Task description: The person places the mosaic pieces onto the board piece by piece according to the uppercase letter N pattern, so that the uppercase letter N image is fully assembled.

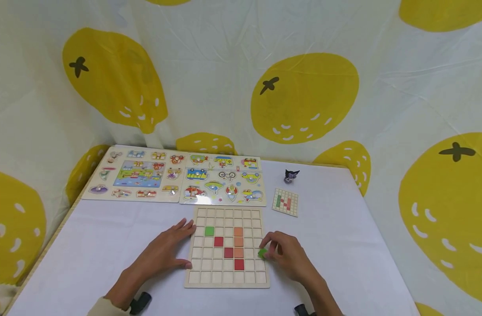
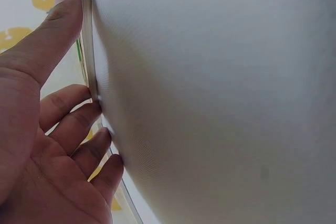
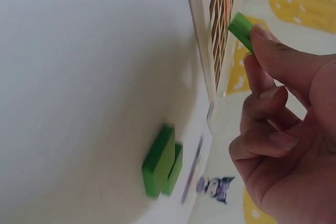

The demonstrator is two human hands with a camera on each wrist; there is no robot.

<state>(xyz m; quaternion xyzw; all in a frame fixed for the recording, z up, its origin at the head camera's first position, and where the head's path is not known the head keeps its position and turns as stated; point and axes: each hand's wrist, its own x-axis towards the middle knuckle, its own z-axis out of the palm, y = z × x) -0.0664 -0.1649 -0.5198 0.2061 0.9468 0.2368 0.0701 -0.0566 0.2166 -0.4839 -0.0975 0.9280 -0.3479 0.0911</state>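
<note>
A wooden grid board (image 1: 217,277) lies in front of me with one green tile (image 1: 209,231), a diagonal of red tiles (image 1: 228,253) and a column of orange tiles (image 1: 238,242) in its squares. My right hand (image 1: 290,255) pinches another green tile (image 3: 242,31) between thumb and finger, over the board's right edge. Along the left edge, my left hand (image 1: 162,250) touches the board with thumb and fingertips spread. Two more green tiles (image 3: 160,163) sit on the table in the right wrist view; the right hand hides them in the head view.
A small pattern card (image 1: 285,202) with coloured squares lies right of the board's far corner, a small dark figurine (image 1: 291,176) behind it. Two picture knob puzzles, one with a harbour scene (image 1: 140,174) and one with vehicles (image 1: 223,186), lie beyond the board.
</note>
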